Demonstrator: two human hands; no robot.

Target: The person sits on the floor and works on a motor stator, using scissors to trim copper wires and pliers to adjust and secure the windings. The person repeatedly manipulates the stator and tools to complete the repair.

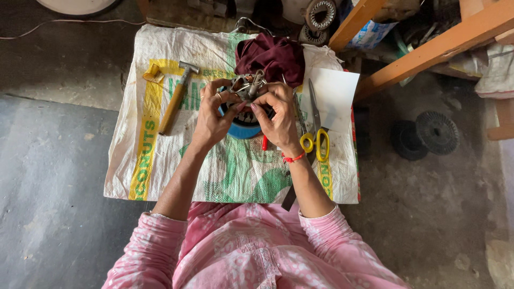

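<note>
Both hands meet over the middle of the sack (160, 176) that covers the low bench. Left hand (211, 115) curls its fingers around the left side of a small metal part (247, 87), a round piece with wires or prongs on top. Right hand (277, 119) pinches the right side of the same part with thumb and fingertips, a red band on its wrist. The part is held in the air between the two hands, just above a blue ring (243, 128) that lies on the sack under the palms.

How far the work is, I can judge only in part: the part is in hand and the fingers are busy at its top, so it looks to be in the middle, not finished. The wires are too small to tell more.

Left of the left hand lies a hammer (175, 99), well apart, not touched. Right of the right hand, just beside it, lie scissors (317, 131) with yellow handles, and past them a white sheet (336, 96). Beyond the hands sits a dark red cloth (273, 56), near the part. Free room is mostly on the left and toward the body; on the right the sack's edge is near, and beyond it the floor (428, 214) lies lower.
</note>
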